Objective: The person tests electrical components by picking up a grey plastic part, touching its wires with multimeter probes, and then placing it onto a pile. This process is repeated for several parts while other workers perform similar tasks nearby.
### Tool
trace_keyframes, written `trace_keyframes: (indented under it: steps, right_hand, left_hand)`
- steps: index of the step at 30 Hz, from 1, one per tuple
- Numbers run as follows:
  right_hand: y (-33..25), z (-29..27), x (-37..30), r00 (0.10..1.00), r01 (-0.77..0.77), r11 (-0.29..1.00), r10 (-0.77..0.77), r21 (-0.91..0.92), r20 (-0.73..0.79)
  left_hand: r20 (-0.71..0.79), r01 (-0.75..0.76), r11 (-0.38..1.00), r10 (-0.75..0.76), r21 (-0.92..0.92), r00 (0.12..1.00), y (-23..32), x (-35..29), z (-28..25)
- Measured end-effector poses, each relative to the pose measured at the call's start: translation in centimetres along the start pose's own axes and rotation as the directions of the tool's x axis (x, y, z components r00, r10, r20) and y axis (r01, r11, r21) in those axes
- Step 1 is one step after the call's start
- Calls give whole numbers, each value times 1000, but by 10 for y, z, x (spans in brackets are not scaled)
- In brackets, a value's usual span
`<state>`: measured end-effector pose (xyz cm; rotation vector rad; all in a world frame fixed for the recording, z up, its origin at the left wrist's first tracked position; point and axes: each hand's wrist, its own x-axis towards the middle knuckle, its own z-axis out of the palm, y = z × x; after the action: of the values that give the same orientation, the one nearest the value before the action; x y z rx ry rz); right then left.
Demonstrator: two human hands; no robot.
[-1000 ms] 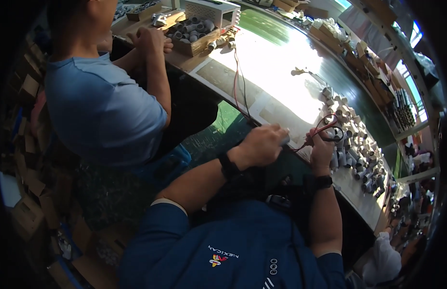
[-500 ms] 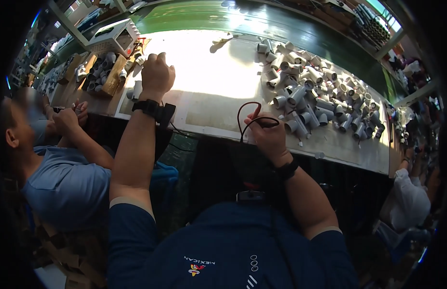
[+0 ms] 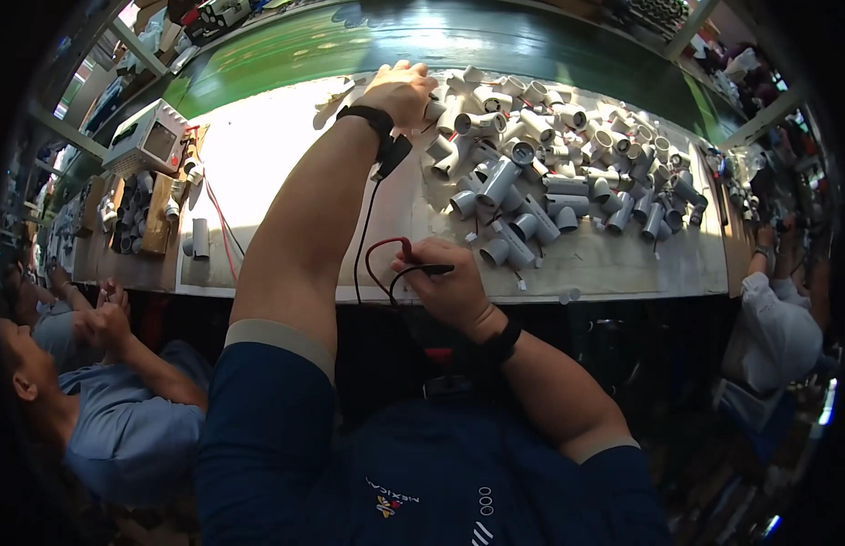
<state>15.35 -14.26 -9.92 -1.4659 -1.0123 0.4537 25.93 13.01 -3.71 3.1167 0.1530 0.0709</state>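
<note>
My left hand (image 3: 400, 96) reaches across the table to the far left edge of a pile of grey-white cylindrical parts (image 3: 500, 182). Its fingers are stretched forward and apart, next to a short grey cylinder (image 3: 433, 110). Whether they touch it is hard to see. Closer to me, over the table's front edge, my right hand (image 3: 450, 284) is closed on a pair of test probes, one red (image 3: 406, 247) and one black (image 3: 433, 269). Their thin leads loop to the left of that hand. Several of the parts have short wires with small white connectors.
A white metal box (image 3: 150, 136) stands at the left, with red and black wires (image 3: 218, 214) running from it. Near it are cartons (image 3: 157, 223) of grey parts and a single cylinder (image 3: 200, 238). A green conveyor belt (image 3: 286, 59) runs behind. A co-worker (image 3: 136, 419) sits at left.
My left hand has swung from the left side of the table to the pile, its fingers opening from a fist. My right hand has shifted left and nearer, still holding the probes. The view has turned.
</note>
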Motion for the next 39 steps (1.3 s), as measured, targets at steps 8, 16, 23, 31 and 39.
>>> trace_keyframes:
  steps: [8, 16, 23, 31, 39]
  right_hand:
    - [6, 4, -1, 997, 50, 999, -48, 20, -67]
    - [1, -5, 2, 960, -244, 948, 266, 203, -86]
    - [6, -3, 2, 980, -130, 947, 168, 293, -110]
    - [-8, 1, 2, 967, -251, 962, 242, -111, -85]
    - [-8, 39, 3, 976, -178, 933, 208, 312, -63]
  left_hand:
    - [452, 608, 745, -458, -275, 765, -41, -44, -11]
    - [284, 207, -194, -658, -959, 698, 8, -178, 2]
    - [260, -15, -467, -518, -884, 815, 72, -261, 23]
    - [-591, 65, 760, -553, -647, 587, 135, -320, 53]
    - [-395, 88, 518, -741, -851, 543, 140, -317, 49]
